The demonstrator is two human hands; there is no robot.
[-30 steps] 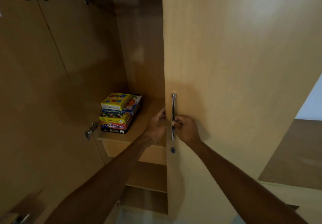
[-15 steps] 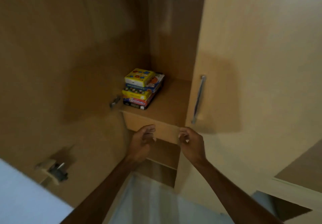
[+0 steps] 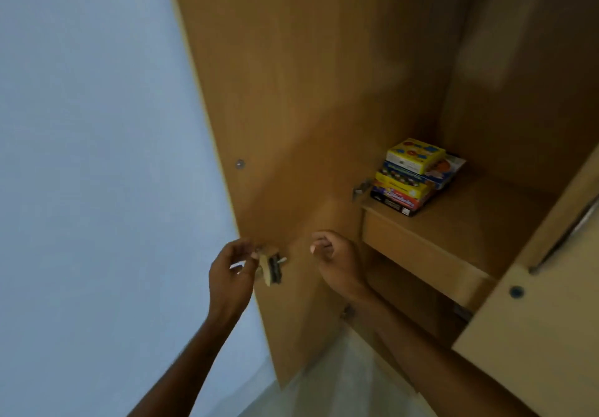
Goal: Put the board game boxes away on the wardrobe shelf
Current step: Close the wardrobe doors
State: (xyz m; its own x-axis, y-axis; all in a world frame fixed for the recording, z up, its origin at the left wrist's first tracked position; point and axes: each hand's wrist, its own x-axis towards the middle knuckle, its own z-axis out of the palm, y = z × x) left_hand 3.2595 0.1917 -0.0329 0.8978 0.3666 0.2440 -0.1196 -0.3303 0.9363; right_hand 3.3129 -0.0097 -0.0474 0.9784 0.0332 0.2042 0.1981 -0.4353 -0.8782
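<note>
Several colourful board game boxes [image 3: 415, 176] lie stacked on the wooden wardrobe shelf [image 3: 460, 222], at its left end, with a yellow box on top. My left hand [image 3: 230, 275] is down at the free edge of the open left door [image 3: 291, 108]. Its curled fingers and thumb pinch that edge beside the small lock block [image 3: 271, 267]. My right hand [image 3: 338, 262] hangs in front of the door's inner face, below and left of the shelf. Its fingers are loosely curled and hold nothing.
The right door [image 3: 534, 335] stands partly open at the right, with its metal handle [image 3: 570, 232] and a keyhole [image 3: 516, 292]. A pale wall [image 3: 97, 157] fills the left. A lower shelf recess sits under the board game shelf. Light floor [image 3: 324, 394] shows below.
The view has swung left. Both hands left the right door handle, dropped below the shelf front, then moved left to the left door's edge, where my left hand took hold by the lock.
</note>
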